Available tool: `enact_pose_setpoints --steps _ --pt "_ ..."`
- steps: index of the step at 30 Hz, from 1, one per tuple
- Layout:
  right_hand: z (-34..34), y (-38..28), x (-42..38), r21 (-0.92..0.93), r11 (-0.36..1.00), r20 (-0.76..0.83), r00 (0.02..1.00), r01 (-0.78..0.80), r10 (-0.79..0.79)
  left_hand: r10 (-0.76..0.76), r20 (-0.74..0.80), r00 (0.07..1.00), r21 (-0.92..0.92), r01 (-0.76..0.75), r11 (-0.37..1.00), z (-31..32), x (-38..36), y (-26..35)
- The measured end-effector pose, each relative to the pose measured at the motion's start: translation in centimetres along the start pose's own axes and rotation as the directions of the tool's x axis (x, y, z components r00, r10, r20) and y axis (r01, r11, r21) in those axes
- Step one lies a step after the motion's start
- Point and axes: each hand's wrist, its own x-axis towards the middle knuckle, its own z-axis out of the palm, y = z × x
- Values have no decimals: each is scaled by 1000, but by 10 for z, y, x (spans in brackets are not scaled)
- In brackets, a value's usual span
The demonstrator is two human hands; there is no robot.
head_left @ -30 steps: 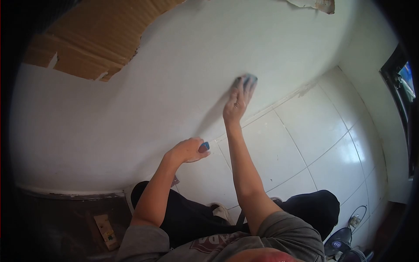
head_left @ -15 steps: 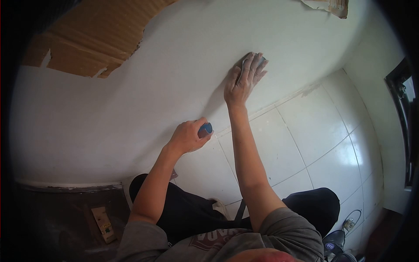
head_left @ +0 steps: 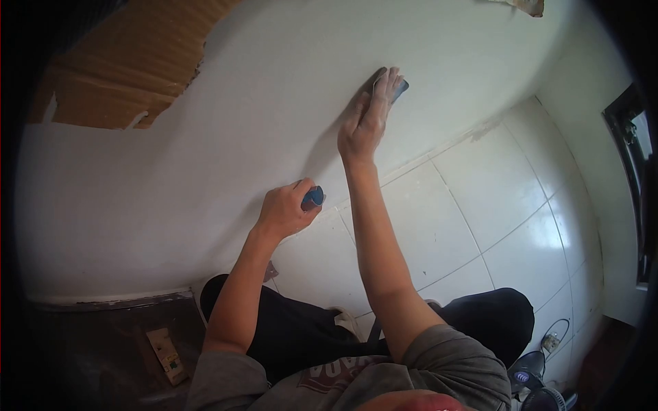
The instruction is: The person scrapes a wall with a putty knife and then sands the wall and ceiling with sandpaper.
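Note:
My right hand (head_left: 367, 123), its fingers dusted white, lies stretched over a folded blue-grey sheet of sandpaper (head_left: 400, 90) and presses it to the white wall (head_left: 274, 89). Lower and to the left, my left hand (head_left: 286, 207) is closed around a curled piece of sandpaper (head_left: 313, 198), blue on its visible face and reddish brown along the side. That hand is close to the wall, just above where it meets the floor.
Torn brown cardboard (head_left: 130, 61) covers the wall's upper left. White floor tiles (head_left: 445, 212) run along its base. A dark-framed window or panel (head_left: 627, 185) is at right. A fan (head_left: 541, 397) stands at lower right; a power strip (head_left: 166, 355) lies at lower left.
My right hand has slid a little up and to the left along the wall with its sandpaper. My left hand has shifted slightly left, still gripping its piece.

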Motion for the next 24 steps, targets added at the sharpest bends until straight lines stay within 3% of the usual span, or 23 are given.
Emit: enact_pose_setpoints --steps 3,6,9,11,14,18,21,24 --pt "6 28 -18 -70 998 -76 997 7 -12 -5 35 999 13 4 1000 4 -1 -8" --pt "0 70 -51 -87 989 -119 987 -118 107 -17 20 1000 25 16 1000 4 -2 -20" --pt "-3 69 -68 -102 943 -113 946 -316 305 3 -41 999 21 -3 1000 2 -4 -31" --pt "8 38 -64 -66 957 -90 957 -284 277 24 -86 996 5 -24 1000 -4 -5 -31" --pt "27 -18 -67 -6 979 12 979 -201 202 189 -309 932 53 -182 982 -10 -4 -27" --pt "42 -15 -107 -18 997 167 984 70 -67 288 -546 787 108 -275 956 -24 -5 -30" --pt "28 18 -125 -63 996 203 978 69 -55 227 -617 753 132 -185 974 -25 -4 -46" --pt "21 34 -140 -23 992 90 988 -126 127 208 -602 771 177 -125 976 -28 -5 -50"
